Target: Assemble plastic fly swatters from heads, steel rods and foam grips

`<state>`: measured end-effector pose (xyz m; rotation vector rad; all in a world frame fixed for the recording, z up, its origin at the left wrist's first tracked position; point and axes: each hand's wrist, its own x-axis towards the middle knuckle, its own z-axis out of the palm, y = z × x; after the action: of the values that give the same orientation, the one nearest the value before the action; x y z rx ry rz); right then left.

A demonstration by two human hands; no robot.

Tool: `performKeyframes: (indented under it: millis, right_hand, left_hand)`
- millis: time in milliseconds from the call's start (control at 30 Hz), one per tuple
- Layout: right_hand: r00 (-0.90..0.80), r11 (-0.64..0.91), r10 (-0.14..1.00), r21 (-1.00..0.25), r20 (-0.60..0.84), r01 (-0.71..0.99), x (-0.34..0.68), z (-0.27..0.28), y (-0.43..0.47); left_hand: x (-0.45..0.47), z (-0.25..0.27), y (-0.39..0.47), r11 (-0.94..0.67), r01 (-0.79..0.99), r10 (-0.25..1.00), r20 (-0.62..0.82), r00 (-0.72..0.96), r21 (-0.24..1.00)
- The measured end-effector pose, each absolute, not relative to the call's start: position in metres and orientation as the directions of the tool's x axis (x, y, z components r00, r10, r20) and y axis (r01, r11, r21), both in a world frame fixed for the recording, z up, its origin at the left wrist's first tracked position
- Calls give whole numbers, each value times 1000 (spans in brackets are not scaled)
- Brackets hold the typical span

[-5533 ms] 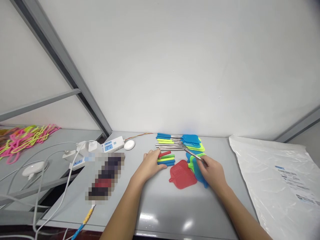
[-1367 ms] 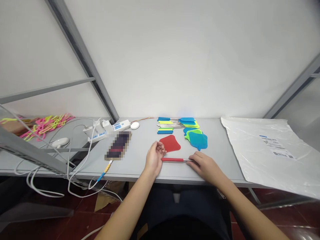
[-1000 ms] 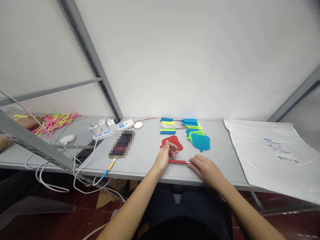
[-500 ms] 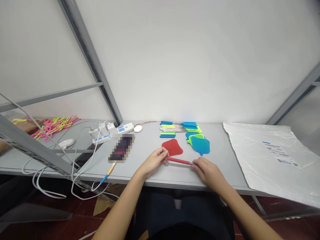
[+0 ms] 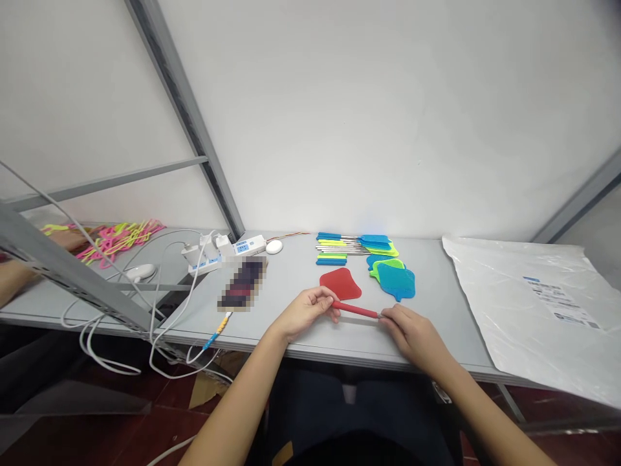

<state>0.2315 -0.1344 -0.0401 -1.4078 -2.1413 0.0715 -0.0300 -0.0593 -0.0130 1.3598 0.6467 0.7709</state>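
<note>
A red fly swatter handle point(image 5: 358, 309) is held level just above the front of the table. My left hand point(image 5: 313, 310) pinches its left end. At the other end, my right hand point(image 5: 406, 327) grips the short grey metal part that comes out of the handle, with the fingers covering the rest. Behind my left hand a red swatter head point(image 5: 341, 283) lies flat, apart from the handle. Farther right lie loose heads, a blue one point(image 5: 397, 281) on top of a green one point(image 5: 383, 266). Blue and yellow-green handles point(image 5: 332, 259) and metal rods rest behind.
Complete swatters point(image 5: 375, 241) lie against the wall. A white plastic bag point(image 5: 526, 304) covers the right side. On the left are a blurred phone point(image 5: 242, 283), a power strip point(image 5: 250, 246), a white disc point(image 5: 274, 246) and cables. Another person's arm point(image 5: 17, 279) shows beyond the metal post.
The view has turned slightly left, so everything sits a little farther right. Both hands keep their hold on the handle, which tilts slightly more. More of the other person's arm shows at left.
</note>
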Motion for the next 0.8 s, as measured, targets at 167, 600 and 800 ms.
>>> performKeyframes:
  millis: [167,600,800]
  right_hand:
    - [-274,426,871,-348,408,835,231,-39,-135]
    - [-275,431,871,-362,408,827,230,-40,-134]
    - [-271,420,876,-355,400,835,231,-39,-134]
  left_hand:
    - [-31,-13,-59,38,-115,789,41,613,993]
    - [-31,-15,-58,38,-114,794,39,607,993]
    - [-31,-15,-58,45,-103,797,26,604,994]
